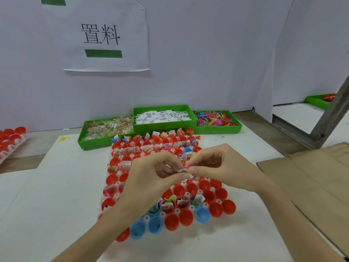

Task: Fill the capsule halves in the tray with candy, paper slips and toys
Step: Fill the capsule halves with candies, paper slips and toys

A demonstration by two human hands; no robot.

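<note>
A white tray (117, 185) of red and blue capsule halves (186, 217) lies on the table before me. Many far halves hold candy bags and slips; several near ones are bare. My left hand (151, 178) and my right hand (221, 167) meet above the tray's middle, both pinching a small bundle (186, 170) of a candy bag, a white slip and a pink toy. Behind the tray stand three green bins: candy bags (108, 127), paper slips (162, 116) and coloured toys (214, 119).
A second tray of red halves (10, 138) sits at the far left. Flattened cardboard (311, 178) lies at the right edge. A white partition with a paper sign (105, 35) closes the back. Another green bin (319, 100) shows beyond the right partition.
</note>
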